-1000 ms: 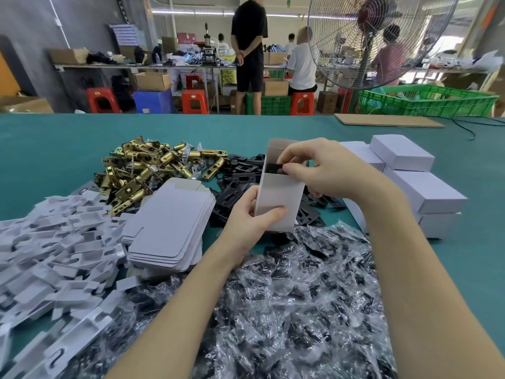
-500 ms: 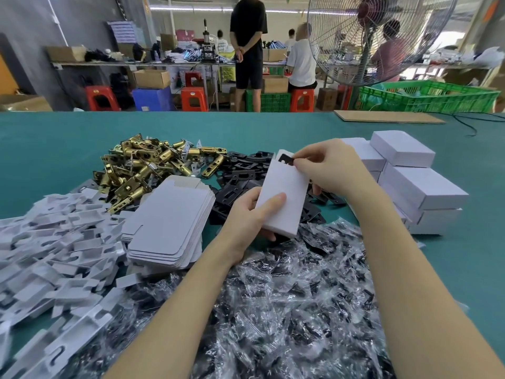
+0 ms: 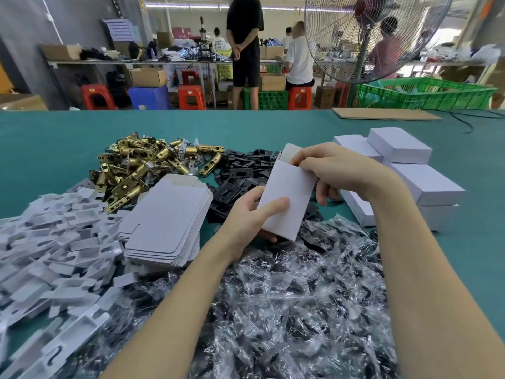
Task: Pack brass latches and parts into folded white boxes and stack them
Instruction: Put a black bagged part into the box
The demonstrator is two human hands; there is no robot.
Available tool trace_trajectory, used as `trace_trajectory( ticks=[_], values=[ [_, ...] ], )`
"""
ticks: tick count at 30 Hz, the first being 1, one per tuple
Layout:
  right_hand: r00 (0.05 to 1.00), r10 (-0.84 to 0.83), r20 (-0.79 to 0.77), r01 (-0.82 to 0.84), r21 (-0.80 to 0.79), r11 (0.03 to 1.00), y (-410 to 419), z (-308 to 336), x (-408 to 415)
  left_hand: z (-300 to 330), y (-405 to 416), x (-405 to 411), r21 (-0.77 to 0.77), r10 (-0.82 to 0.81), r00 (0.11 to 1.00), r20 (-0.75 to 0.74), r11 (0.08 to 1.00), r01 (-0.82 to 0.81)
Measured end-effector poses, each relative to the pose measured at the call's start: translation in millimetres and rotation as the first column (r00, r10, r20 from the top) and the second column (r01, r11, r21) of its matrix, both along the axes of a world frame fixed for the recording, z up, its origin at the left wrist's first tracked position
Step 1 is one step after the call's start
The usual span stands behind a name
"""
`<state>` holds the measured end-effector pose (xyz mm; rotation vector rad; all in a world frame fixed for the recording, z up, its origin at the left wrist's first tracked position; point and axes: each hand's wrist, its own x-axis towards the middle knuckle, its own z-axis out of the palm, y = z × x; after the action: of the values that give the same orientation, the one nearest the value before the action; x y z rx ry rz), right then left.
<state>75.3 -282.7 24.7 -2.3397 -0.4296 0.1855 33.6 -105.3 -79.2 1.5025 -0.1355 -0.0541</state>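
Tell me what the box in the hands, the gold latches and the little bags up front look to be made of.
Box: thin white paperboard, matte; its raised top flap is a single thin sheet.
Gold latches: metal, probably brass or brass-plated; bright yellow mirror glints, with some silver parts.
Little bags: clear plastic film, glossy; crinkled white highlights, dark parts showing through.

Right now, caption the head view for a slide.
Left hand holds a white box while right hand works its top flap, brass latches piled behind.
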Motion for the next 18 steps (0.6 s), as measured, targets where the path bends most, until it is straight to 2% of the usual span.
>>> trace_trajectory(
  ticks=[5, 8, 10, 12, 14, 15, 16, 18],
  values=[
    [0.999, 0.022, 0.024, -0.02, -0.08, 0.997, 2.6, 5.3, -4.6, 0.7, -0.2, 0.5, -0.017, 0.04, 0.999, 0.013, 0.999, -0.04],
    [0.994, 0.021, 0.107, -0.003, -0.167, 0.986, 3.6, 9.9, -5.8, 0.2, 0.2, 2.0, -0.044, 0.064, 0.997, 0.036, 0.997, -0.062],
    [0.976, 0.01, 0.216, 0.015, -0.112, 0.994, 4.3, 13.3, -7.6, -0.7, 0.5, 3.2, -0.082, 0.094, 0.995, 0.033, 0.992, -0.091],
    [0.935, -0.039, 0.353, 0.031, 0.029, 0.999, 3.5, 16.3, -8.6, -2.1, 1.2, 4.7, -0.112, 0.151, 0.988, 0.018, 0.983, -0.148],
    [0.912, -0.097, 0.398, 0.049, 0.13, 0.99, -0.2, 18.0, -5.6, -2.1, 2.7, 6.4, -0.14, 0.209, 0.977, 0.031, 0.969, -0.203],
    [0.927, -0.092, 0.364, 0.058, 0.103, 0.993, -3.1, 17.8, -4.2, -1.6, 3.1, 7.0, -0.156, 0.233, 0.971, 0.06, 0.963, -0.221],
    [0.961, -0.051, 0.271, 0.049, 0.013, 0.999, -5.5, 16.3, -3.0, -1.0, 3.4, 7.1, -0.166, 0.257, 0.962, 0.095, 0.957, -0.239],
    [0.996, 0.068, -0.058, -0.08, -0.256, 0.963, -7.3, 10.0, -2.1, -0.7, 3.2, 7.6, -0.161, 0.308, 0.94, 0.146, 0.945, -0.285]
  ],
)
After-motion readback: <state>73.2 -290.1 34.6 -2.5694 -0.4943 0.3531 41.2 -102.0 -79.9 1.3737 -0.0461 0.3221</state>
